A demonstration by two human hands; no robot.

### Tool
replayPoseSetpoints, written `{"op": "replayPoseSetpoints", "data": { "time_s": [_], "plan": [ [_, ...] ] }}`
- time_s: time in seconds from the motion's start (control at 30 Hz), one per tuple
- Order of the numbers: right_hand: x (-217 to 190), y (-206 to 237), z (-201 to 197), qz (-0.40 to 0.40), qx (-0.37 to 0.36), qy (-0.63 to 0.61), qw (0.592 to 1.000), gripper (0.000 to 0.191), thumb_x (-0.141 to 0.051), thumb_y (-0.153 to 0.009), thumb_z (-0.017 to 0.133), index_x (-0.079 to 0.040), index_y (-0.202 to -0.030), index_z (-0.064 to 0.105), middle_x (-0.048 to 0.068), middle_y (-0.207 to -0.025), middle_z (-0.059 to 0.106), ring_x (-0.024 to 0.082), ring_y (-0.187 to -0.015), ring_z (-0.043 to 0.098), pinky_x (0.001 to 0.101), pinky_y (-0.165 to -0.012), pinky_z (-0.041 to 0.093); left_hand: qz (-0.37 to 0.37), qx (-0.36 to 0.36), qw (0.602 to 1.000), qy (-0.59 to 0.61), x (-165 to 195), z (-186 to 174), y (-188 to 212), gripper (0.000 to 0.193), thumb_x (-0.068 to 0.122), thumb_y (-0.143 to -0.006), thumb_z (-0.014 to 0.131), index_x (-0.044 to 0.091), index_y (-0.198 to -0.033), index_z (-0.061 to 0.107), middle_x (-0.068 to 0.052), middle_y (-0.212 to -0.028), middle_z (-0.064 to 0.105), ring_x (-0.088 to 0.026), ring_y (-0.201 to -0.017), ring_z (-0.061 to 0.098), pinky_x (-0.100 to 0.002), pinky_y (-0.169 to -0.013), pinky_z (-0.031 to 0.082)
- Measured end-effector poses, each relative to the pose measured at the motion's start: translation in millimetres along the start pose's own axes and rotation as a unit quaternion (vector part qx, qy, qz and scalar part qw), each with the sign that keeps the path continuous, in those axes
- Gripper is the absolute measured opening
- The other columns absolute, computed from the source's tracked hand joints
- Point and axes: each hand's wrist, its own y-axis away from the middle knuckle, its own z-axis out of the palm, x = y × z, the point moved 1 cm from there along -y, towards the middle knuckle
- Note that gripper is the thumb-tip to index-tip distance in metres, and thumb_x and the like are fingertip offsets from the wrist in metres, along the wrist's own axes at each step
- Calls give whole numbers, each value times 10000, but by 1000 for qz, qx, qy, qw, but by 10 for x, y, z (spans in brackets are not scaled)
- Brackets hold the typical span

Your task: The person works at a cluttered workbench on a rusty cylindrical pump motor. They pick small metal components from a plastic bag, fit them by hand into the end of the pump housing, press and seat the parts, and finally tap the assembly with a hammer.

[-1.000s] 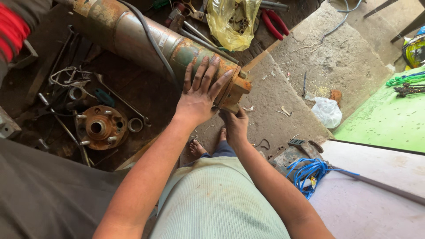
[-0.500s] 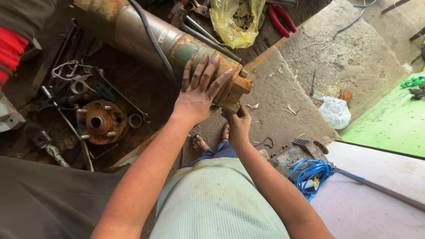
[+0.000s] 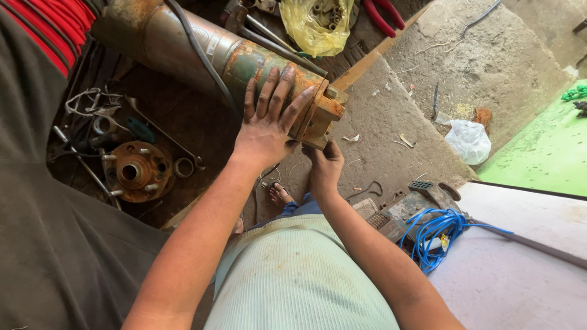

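Head view: the left hand (image 3: 266,125) is laid flat, fingers spread wide, over the green-painted end of a long, rusted cylindrical pump (image 3: 202,52), just behind its corroded flange (image 3: 318,113). The right hand (image 3: 324,168) is curled up against the underside of that flange; whether anything is gripped in it cannot be told, since the fingers are hidden beneath the metal. The pump is seen lying tilted across the work area, its steel body running up and left from the hands, with a dark cable (image 3: 199,52) draped along it. A bare foot (image 3: 280,195) is visible below the hands, on the concrete floor (image 3: 391,134). To the left, a rusty round flange plate with studs (image 3: 136,171) is set among loose rings, rods and wire in a dark pit. Behind the pump, a yellow plastic bag (image 3: 315,24) of small parts and red-handled pliers (image 3: 382,15) are found. To the right, a crumpled white bag (image 3: 468,140) lies near a green surface (image 3: 550,153), and a coil of blue cable (image 3: 437,232) is heaped on a dirty machine part (image 3: 406,208) beside the person's right arm.
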Motion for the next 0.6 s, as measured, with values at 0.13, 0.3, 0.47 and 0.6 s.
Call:
{"op": "replayPoseSetpoints", "data": {
  "time_s": [0.13,0.3,0.47,0.6],
  "plan": [
    [-1,59,10,1,-20,8,1000,213,-83,-1017,625,17,-1192,693,97,-1056,765,166,-935,740,318,-847,612,6,21,1000,13,-7,-2,9,1188,396,-723,885,318,-1661,161,-128,-1721,102,-343,-1606,34,-604,-1291,-7],
    [-34,41,12,21,-19,16,999,217,-84,-1023,638,26,-1199,705,88,-1072,766,151,-969,735,309,-853,604,7,19,1000,9,-3,-14,4,1201,396,-703,891,318,-1658,167,-135,-1719,107,-346,-1604,55,-606,-1287,-3],
    [-36,-8,35,69,-7,-46,997,232,-10,-961,696,0,-1192,709,60,-1081,754,124,-922,704,279,-807,582,11,34,999,11,2,-40,7,1211,455,-703,894,318,-1659,163,-145,-1713,110,-353,-1599,65,-610,-1284,4],
    [-45,-5,44,79,-11,-28,996,289,15,-923,702,-35,-1208,703,44,-1051,748,114,-884,698,263,-753,575,4,18,1000,6,10,-63,18,1233,497,-676,894,314,-1656,170,-147,-1715,116,-356,-1599,69,-613,-1284,9]
  ]
}}
